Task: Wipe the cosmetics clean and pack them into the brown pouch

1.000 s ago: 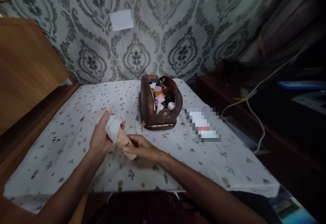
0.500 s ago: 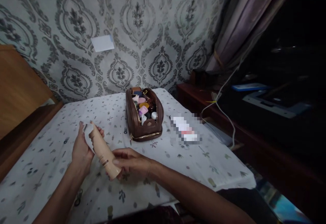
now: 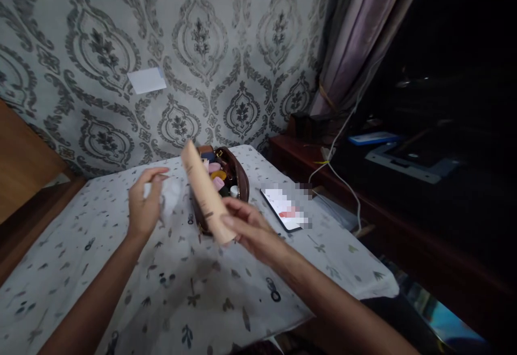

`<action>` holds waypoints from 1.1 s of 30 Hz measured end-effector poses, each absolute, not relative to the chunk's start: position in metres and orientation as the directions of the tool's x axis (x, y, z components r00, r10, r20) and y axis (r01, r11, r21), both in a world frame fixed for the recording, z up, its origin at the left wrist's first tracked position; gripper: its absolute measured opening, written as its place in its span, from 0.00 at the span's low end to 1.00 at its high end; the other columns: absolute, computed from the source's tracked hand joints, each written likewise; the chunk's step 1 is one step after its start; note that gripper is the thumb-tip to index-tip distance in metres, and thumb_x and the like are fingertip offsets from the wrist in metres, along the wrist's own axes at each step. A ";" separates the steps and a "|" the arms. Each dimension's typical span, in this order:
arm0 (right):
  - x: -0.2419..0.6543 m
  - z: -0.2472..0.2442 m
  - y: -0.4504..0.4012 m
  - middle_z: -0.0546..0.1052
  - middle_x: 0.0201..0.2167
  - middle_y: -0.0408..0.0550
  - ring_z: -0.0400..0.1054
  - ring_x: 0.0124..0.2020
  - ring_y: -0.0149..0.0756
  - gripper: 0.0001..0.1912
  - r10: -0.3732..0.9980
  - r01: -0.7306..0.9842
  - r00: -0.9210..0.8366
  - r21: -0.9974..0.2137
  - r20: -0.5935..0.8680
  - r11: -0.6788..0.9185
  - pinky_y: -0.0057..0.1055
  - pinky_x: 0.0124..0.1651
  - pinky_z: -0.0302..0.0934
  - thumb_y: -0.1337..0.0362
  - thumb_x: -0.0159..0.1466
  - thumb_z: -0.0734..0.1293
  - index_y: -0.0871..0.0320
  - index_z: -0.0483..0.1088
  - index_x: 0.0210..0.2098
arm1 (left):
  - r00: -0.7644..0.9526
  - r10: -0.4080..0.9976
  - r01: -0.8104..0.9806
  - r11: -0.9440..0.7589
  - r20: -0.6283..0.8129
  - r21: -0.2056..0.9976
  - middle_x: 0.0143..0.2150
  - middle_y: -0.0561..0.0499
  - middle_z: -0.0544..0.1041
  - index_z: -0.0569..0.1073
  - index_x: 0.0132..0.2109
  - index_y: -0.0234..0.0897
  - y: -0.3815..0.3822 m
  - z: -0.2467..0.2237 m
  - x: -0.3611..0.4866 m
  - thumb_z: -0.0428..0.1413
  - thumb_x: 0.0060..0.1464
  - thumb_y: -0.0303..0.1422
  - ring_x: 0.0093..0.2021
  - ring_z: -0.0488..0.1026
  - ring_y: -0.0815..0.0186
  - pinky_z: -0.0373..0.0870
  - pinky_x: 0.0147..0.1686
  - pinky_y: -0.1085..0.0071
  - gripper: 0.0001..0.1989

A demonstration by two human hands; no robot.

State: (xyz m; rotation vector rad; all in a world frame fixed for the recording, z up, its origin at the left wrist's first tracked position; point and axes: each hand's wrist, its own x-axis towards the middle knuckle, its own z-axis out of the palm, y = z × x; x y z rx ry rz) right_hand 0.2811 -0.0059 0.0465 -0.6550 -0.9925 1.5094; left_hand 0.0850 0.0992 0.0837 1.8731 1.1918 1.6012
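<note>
My right hand (image 3: 252, 228) grips the lower end of a beige cosmetic tube (image 3: 205, 196). The tube leans up and to the left, partly covering the brown toiletry bag (image 3: 242, 174). That bag stands unzipped, with pink, yellow and white caps of small containers showing inside. Left of the tube, my left hand (image 3: 145, 204) is raised over the cloth, thumb and forefinger close together. A faint whitish, see-through blur (image 3: 172, 196) lies beside its fingers; I cannot make out what it is.
A phone (image 3: 285, 209) with a lit, partly blurred screen lies right of the bag on the patterned tablecloth (image 3: 194, 290). A white cable (image 3: 343, 174) hangs by the dark red furniture at right. A wooden panel (image 3: 28, 166) borders the left side.
The beige tube has gone right and up in my right hand, out of my left hand and in front of the bag. The camera view has shifted slightly right.
</note>
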 end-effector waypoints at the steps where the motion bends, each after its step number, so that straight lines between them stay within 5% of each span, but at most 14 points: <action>1: 0.293 0.053 -0.005 0.75 0.35 0.43 0.68 0.30 0.28 0.25 0.982 -0.447 -0.110 -0.890 0.156 0.092 0.24 0.30 0.62 0.48 0.54 0.76 0.57 0.73 0.43 | 0.202 0.713 0.458 -0.675 0.671 0.579 0.39 0.49 0.79 0.77 0.44 0.38 0.099 0.087 0.091 0.49 0.60 0.32 0.42 0.76 0.62 0.73 0.46 0.66 0.12; 3: 0.313 0.063 -0.002 0.74 0.31 0.42 0.66 0.27 0.28 0.22 0.982 -0.274 0.014 -0.944 0.188 0.185 0.23 0.26 0.59 0.49 0.57 0.73 0.58 0.72 0.43 | 0.615 0.488 0.508 -0.846 0.620 0.162 0.49 0.46 0.80 0.76 0.50 0.39 0.097 0.093 0.105 0.45 0.61 0.26 0.54 0.73 0.57 0.72 0.50 0.63 0.17; 5: 0.328 0.071 0.003 0.73 0.29 0.42 0.65 0.26 0.29 0.23 0.970 -0.074 0.101 -0.971 0.219 0.227 0.24 0.25 0.57 0.49 0.57 0.72 0.59 0.71 0.43 | 0.837 0.354 0.445 -0.884 0.418 -0.143 0.54 0.45 0.78 0.74 0.55 0.38 0.096 0.099 0.120 0.44 0.60 0.21 0.62 0.67 0.55 0.73 0.48 0.63 0.22; 9: 0.342 0.078 0.015 0.69 0.23 0.40 0.63 0.25 0.31 0.23 0.942 0.298 0.205 -0.934 0.266 0.199 0.26 0.26 0.53 0.49 0.58 0.68 0.61 0.73 0.45 | 0.913 0.385 0.407 -0.824 0.138 -0.393 0.58 0.44 0.76 0.72 0.58 0.35 0.098 0.107 0.137 0.47 0.58 0.19 0.59 0.70 0.54 0.74 0.39 0.65 0.23; 14: 0.334 0.085 0.028 0.71 0.22 0.40 0.65 0.26 0.33 0.18 0.913 0.670 0.253 -0.739 0.321 0.074 0.28 0.30 0.52 0.57 0.59 0.66 0.58 0.76 0.45 | 0.877 0.464 0.471 -0.785 0.122 -0.401 0.58 0.47 0.76 0.70 0.59 0.37 0.096 0.108 0.129 0.47 0.56 0.17 0.57 0.72 0.58 0.73 0.39 0.68 0.26; 19: 0.315 0.087 0.045 0.81 0.35 0.49 0.73 0.34 0.40 0.16 0.904 0.879 0.212 -0.476 0.373 -0.010 0.30 0.35 0.55 0.60 0.64 0.63 0.58 0.73 0.48 | 0.860 0.476 0.510 -0.778 0.186 -0.366 0.61 0.47 0.75 0.69 0.61 0.36 0.095 0.100 0.122 0.45 0.55 0.15 0.60 0.71 0.60 0.74 0.38 0.69 0.29; 26: 0.296 0.087 0.060 0.79 0.46 0.56 0.76 0.44 0.47 0.16 0.942 0.972 0.116 -0.229 0.315 -0.043 0.34 0.42 0.63 0.57 0.69 0.60 0.59 0.68 0.52 | 0.851 0.486 0.525 -0.779 0.198 -0.343 0.61 0.46 0.75 0.71 0.59 0.36 0.095 0.097 0.124 0.46 0.52 0.14 0.59 0.72 0.59 0.75 0.35 0.69 0.29; 33: 0.291 0.091 0.063 0.80 0.43 0.60 0.76 0.46 0.49 0.19 0.970 0.995 0.021 -0.101 0.244 0.004 0.38 0.44 0.67 0.58 0.73 0.53 0.61 0.64 0.57 | 0.835 0.471 0.543 -0.787 0.283 -0.294 0.61 0.44 0.74 0.71 0.60 0.37 0.098 0.090 0.117 0.45 0.53 0.16 0.59 0.73 0.59 0.76 0.35 0.69 0.30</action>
